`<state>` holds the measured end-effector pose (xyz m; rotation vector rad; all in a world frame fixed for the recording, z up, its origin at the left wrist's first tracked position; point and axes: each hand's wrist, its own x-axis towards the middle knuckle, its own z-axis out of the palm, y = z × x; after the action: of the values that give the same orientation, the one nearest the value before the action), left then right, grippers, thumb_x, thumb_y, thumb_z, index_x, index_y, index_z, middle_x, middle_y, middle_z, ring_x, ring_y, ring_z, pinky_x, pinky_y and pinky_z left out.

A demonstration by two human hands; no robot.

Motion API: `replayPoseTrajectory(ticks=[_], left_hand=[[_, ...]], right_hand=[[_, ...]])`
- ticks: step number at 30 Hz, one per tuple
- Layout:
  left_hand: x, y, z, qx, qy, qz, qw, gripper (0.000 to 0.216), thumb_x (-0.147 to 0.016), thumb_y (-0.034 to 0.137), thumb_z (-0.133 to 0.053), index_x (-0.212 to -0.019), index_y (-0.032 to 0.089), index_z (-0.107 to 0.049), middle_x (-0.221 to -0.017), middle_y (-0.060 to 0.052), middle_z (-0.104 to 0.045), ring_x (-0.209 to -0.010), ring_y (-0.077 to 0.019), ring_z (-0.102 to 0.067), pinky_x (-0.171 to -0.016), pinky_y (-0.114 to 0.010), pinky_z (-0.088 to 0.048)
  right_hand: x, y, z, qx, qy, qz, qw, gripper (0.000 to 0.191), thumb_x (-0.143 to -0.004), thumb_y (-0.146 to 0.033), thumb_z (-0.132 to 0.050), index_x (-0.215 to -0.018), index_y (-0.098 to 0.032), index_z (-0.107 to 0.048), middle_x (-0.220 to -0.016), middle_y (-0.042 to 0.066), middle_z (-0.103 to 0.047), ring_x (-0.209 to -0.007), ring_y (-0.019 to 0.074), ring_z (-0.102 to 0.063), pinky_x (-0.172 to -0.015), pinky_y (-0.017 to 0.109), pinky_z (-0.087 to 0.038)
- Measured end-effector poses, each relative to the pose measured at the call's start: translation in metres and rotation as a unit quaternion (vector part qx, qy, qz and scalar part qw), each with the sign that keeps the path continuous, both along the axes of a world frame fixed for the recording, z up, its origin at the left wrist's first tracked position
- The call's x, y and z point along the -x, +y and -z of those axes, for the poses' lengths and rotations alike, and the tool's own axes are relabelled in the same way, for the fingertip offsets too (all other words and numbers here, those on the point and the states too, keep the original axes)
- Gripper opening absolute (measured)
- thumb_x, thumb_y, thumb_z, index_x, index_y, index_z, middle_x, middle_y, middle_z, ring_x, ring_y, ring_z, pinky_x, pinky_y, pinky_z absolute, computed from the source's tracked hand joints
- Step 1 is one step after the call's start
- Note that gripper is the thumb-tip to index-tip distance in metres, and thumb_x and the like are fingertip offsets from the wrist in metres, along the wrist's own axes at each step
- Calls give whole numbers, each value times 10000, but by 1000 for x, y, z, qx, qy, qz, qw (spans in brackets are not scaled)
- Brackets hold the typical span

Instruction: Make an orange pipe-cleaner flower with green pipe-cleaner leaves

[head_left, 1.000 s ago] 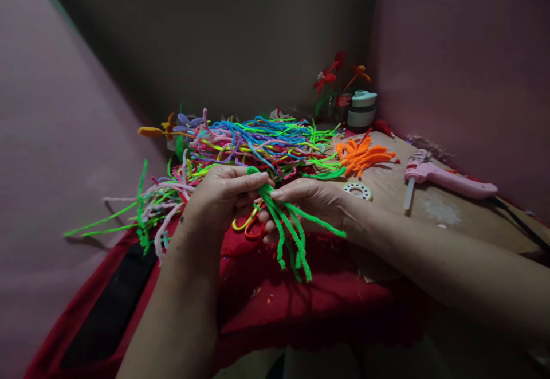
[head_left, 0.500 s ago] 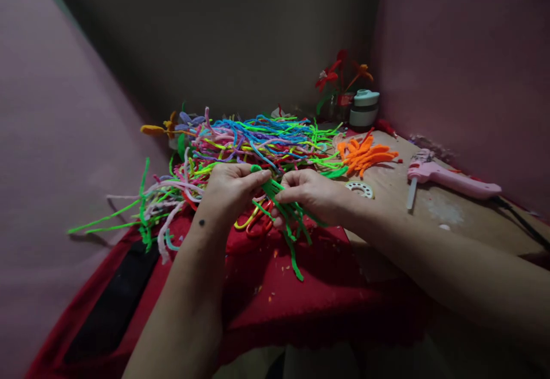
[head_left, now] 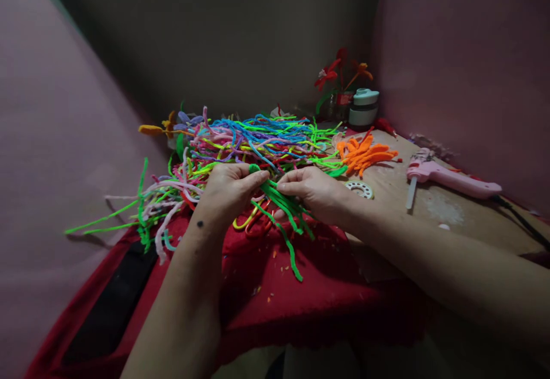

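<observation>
Between my two hands is a bundle of green pipe cleaners point(head_left: 289, 206). My left hand point(head_left: 234, 187) pinches the bundle's upper end between thumb and fingers. At its side, my right hand point(head_left: 307, 187) has thumb and forefinger closed on the strands; its lower fingers are partly hidden behind them. The loose ends hang down over a red cloth point(head_left: 309, 276), one strand reaching lowest. Just beneath the hands lie scissors with red and yellow handles point(head_left: 258, 223), partly covered.
Behind my hands is a heap of multicoloured pipe cleaners point(head_left: 258, 135). Orange pipe cleaner pieces point(head_left: 365, 155), a white ring-shaped disc point(head_left: 360, 190) and a pink glue gun point(head_left: 451, 179) are on the right. A black phone-like slab point(head_left: 114, 304) lies left. Pipe-cleaner flowers point(head_left: 330, 75) stand at the back.
My right hand's fingers have shifted slightly up along the green strands, which now hang straighter and closer together. My left hand keeps its pinch in nearly the same place.
</observation>
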<state>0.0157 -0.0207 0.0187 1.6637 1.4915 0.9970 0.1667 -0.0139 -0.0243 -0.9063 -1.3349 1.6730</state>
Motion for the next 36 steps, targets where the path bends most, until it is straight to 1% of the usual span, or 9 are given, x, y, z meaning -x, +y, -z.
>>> replayPoseTrajectory(ticks=[5, 9, 14, 19, 24, 26, 29, 33, 36], left_hand=[[4, 0, -3, 12, -12, 6, 1000, 271, -655, 311, -642, -493, 149, -497, -365, 63, -331, -306, -32, -254, -312, -175, -147], [9, 2, -4, 9, -1, 4, 1000, 310, -663, 334, -646, -483, 150, -473, -374, 63, -326, -314, -32, -263, -320, -175, -160], [19, 4, -4, 0, -3, -15, 1000, 290, -653, 347, -658, -516, 147, -498, -390, 71, -311, -324, -31, -256, -331, -178, -166], [25, 7, -5, -17, -11, -50, 999, 323, -628, 311, -673, -464, 156, -442, -363, 66, -312, -318, -34, -262, -334, -185, -148], [25, 10, -1, 5, -71, -47, 996, 355, -616, 285, -673, -444, 168, -385, -353, 76, -272, -305, -28, -227, -330, -184, -152], [25, 11, 0, 13, -67, -45, 997, 378, -609, 298, -684, -442, 169, -370, -358, 76, -271, -304, -26, -222, -324, -185, -146], [27, 12, 0, 43, -96, -29, 994, 380, -605, 310, -695, -466, 178, -368, -373, 86, -248, -303, -25, -200, -315, -186, -139], [24, 10, -1, 89, -156, 26, 983, 360, -617, 291, -695, -495, 183, -374, -391, 91, -245, -312, -27, -194, -313, -179, -143], [15, 7, 2, 110, -153, 68, 980, 328, -631, 296, -688, -489, 169, -420, -382, 80, -283, -306, -29, -219, -309, -179, -153]], right_hand=[[-4, 2, -5, -198, -186, 80, 959, 115, -735, -159, -549, -700, -126, -653, -541, -26, -514, -482, 70, -404, -481, 215, -316], [-5, 3, -6, -222, -240, 69, 943, 182, -750, -207, -512, -715, -127, -671, -537, -29, -484, -493, 73, -367, -497, 228, -287], [-4, 5, 0, -239, -336, -36, 910, 207, -727, -175, -490, -539, -135, -566, -491, -41, -367, -480, 69, -300, -474, 232, -229], [-1, -6, 0, -417, -409, -44, 811, 204, -781, -152, -451, -642, -159, -601, -564, -4, -481, -517, 83, -356, -519, 247, -225], [-3, -9, -3, -436, -511, -53, 739, 206, -788, -169, -447, -690, -193, -626, -540, 11, -491, -461, 89, -291, -505, 271, -173], [-7, -7, -5, -438, -497, -74, 745, 205, -791, -189, -460, -650, -189, -608, -526, -1, -465, -458, 86, -280, -505, 270, -176], [-14, -4, -11, -405, -442, -140, 788, 240, -796, -300, -518, -595, -180, -569, -491, -32, -403, -460, 77, -300, -499, 256, -194], [-18, -4, -18, -319, -310, -102, 890, 425, -799, -513, -494, -570, -156, -525, -499, -42, -391, -475, 72, -325, -480, 239, -228], [-11, -7, -15, -216, -190, -68, 955, 423, -822, -491, -484, -590, -141, -537, -516, -31, -462, -460, 63, -366, -468, 221, -282]])
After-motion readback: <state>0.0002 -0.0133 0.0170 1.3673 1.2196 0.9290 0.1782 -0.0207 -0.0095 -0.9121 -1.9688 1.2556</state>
